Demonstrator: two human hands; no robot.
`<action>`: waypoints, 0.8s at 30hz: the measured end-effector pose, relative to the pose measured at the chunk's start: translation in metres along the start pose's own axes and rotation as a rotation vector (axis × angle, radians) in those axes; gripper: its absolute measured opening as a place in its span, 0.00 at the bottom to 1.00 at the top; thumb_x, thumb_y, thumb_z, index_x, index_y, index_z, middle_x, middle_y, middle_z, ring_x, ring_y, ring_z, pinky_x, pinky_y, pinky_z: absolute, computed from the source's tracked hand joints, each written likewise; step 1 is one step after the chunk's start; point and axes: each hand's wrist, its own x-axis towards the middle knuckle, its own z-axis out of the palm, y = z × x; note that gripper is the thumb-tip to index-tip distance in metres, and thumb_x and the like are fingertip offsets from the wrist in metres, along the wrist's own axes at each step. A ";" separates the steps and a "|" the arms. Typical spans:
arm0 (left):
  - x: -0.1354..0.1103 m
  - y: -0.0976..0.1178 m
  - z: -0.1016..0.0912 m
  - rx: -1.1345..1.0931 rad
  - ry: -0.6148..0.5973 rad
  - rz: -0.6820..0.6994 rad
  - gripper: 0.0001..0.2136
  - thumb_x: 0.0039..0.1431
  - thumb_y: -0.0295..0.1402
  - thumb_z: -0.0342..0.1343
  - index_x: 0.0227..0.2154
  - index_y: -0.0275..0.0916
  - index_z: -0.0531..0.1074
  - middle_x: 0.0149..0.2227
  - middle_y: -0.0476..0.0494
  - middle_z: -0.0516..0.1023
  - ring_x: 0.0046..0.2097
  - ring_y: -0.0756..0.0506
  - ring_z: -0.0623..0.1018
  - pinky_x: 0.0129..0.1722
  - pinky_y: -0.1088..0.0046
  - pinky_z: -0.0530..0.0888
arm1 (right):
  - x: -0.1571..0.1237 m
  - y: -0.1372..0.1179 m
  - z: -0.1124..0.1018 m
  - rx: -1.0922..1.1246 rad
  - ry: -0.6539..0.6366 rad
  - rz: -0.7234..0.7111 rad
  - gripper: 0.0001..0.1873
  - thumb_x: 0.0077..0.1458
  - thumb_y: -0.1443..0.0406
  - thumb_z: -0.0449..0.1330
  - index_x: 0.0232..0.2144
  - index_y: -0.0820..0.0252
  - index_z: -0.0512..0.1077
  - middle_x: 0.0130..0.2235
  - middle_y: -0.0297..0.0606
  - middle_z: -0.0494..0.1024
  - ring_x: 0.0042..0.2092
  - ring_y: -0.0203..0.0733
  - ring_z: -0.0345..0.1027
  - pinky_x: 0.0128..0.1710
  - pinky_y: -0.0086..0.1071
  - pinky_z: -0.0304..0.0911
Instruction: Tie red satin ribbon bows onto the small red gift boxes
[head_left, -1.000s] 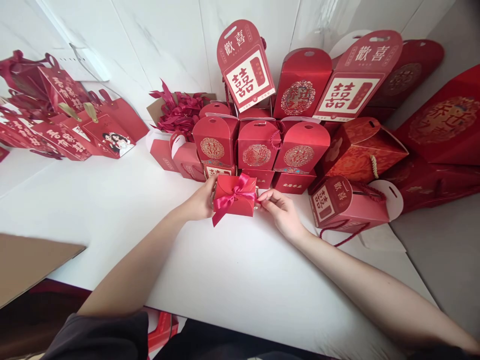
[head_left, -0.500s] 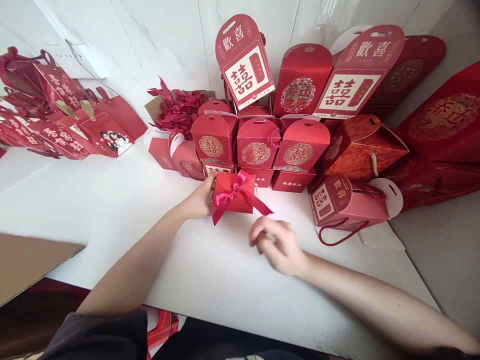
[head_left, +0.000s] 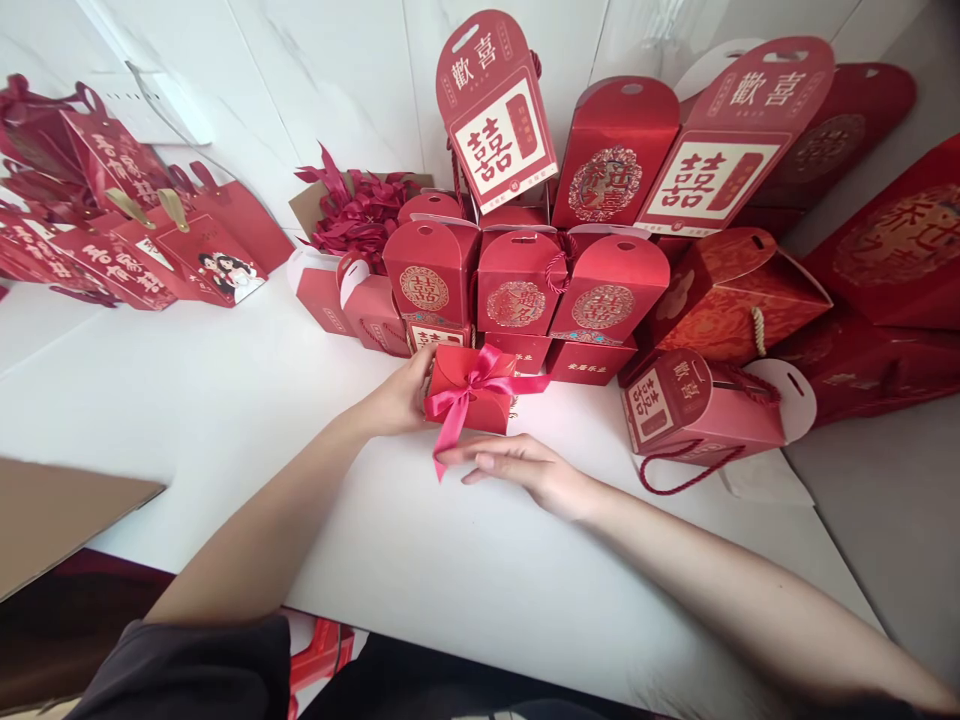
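A small red gift box (head_left: 491,410) with a bright pink ribbon bow (head_left: 480,380) sits in front of the stacked boxes. My left hand (head_left: 401,400) grips its left side, with the fingertips partly hidden behind it. One ribbon tail hangs down over the box's front edge, and the other stretches out to the right. Below the box, my right hand (head_left: 536,475) reaches leftward with fingers stretched out. Its fingertips are at the lower end of the hanging tail, apparently touching it. A twisted gold cord shows at the box's right side.
Stacked red boxes (head_left: 517,285) stand behind on the white table (head_left: 360,540). A carton of magenta ribbons (head_left: 364,215) is at the back. Gift bags (head_left: 217,260) crowd the left; a corded box (head_left: 697,420) stands right. Brown cardboard (head_left: 67,520) lies at the left edge.
My right hand has moved left to the hanging ribbon tail, and its curled fingers have straightened. The box is turned slightly, and its ribbon tails lie differently. My left hand still holds the box.
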 end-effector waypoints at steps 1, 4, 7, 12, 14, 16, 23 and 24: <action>0.000 0.002 0.000 -0.026 -0.011 -0.009 0.39 0.43 0.37 0.70 0.58 0.40 0.59 0.58 0.33 0.67 0.57 0.33 0.71 0.55 0.53 0.71 | -0.002 -0.002 -0.001 0.001 0.018 -0.012 0.16 0.64 0.59 0.55 0.52 0.54 0.75 0.56 0.41 0.75 0.58 0.45 0.67 0.55 0.40 0.65; 0.000 0.005 -0.003 -0.096 -0.052 -0.035 0.38 0.45 0.36 0.69 0.58 0.42 0.58 0.60 0.36 0.66 0.59 0.34 0.70 0.57 0.54 0.70 | -0.008 -0.012 -0.003 -0.020 0.070 -0.008 0.16 0.64 0.57 0.56 0.43 0.58 0.80 0.43 0.42 0.81 0.41 0.41 0.78 0.35 0.32 0.71; 0.000 0.006 -0.007 -0.083 -0.081 -0.010 0.36 0.47 0.36 0.68 0.59 0.43 0.59 0.59 0.37 0.67 0.60 0.34 0.69 0.58 0.53 0.69 | -0.012 -0.024 -0.004 -0.116 0.122 0.009 0.17 0.63 0.55 0.56 0.37 0.60 0.81 0.37 0.41 0.81 0.32 0.39 0.77 0.24 0.27 0.67; -0.001 0.007 -0.015 -0.045 -0.098 0.015 0.41 0.44 0.39 0.70 0.61 0.40 0.58 0.59 0.32 0.68 0.59 0.30 0.69 0.58 0.50 0.68 | -0.015 -0.031 -0.013 -0.491 0.349 -0.111 0.20 0.63 0.56 0.56 0.26 0.61 0.80 0.28 0.38 0.79 0.30 0.35 0.70 0.27 0.27 0.63; -0.001 0.008 -0.017 -0.040 -0.103 0.009 0.42 0.45 0.40 0.69 0.62 0.39 0.56 0.60 0.30 0.67 0.60 0.30 0.69 0.58 0.50 0.68 | -0.014 -0.026 -0.017 -0.558 0.436 -0.136 0.23 0.63 0.56 0.55 0.23 0.61 0.79 0.26 0.37 0.77 0.27 0.34 0.66 0.27 0.28 0.62; -0.001 0.008 -0.017 -0.036 -0.102 0.006 0.41 0.47 0.39 0.68 0.62 0.39 0.56 0.61 0.30 0.65 0.60 0.31 0.68 0.58 0.51 0.68 | -0.012 -0.018 -0.021 -0.569 0.469 -0.149 0.24 0.64 0.56 0.54 0.23 0.61 0.79 0.25 0.37 0.76 0.26 0.33 0.64 0.27 0.29 0.62; -0.001 0.007 -0.016 -0.035 -0.092 0.022 0.39 0.47 0.38 0.68 0.61 0.40 0.58 0.61 0.32 0.65 0.61 0.32 0.67 0.59 0.54 0.67 | -0.006 0.004 -0.022 -0.578 0.423 -0.175 0.22 0.64 0.57 0.54 0.24 0.61 0.78 0.29 0.39 0.77 0.30 0.35 0.67 0.30 0.29 0.63; -0.001 0.008 -0.016 -0.035 -0.087 0.023 0.39 0.47 0.38 0.68 0.61 0.40 0.58 0.61 0.32 0.65 0.61 0.32 0.67 0.59 0.54 0.67 | -0.006 0.006 -0.022 -0.583 0.424 -0.165 0.22 0.64 0.57 0.54 0.23 0.61 0.78 0.29 0.39 0.77 0.30 0.35 0.67 0.31 0.29 0.63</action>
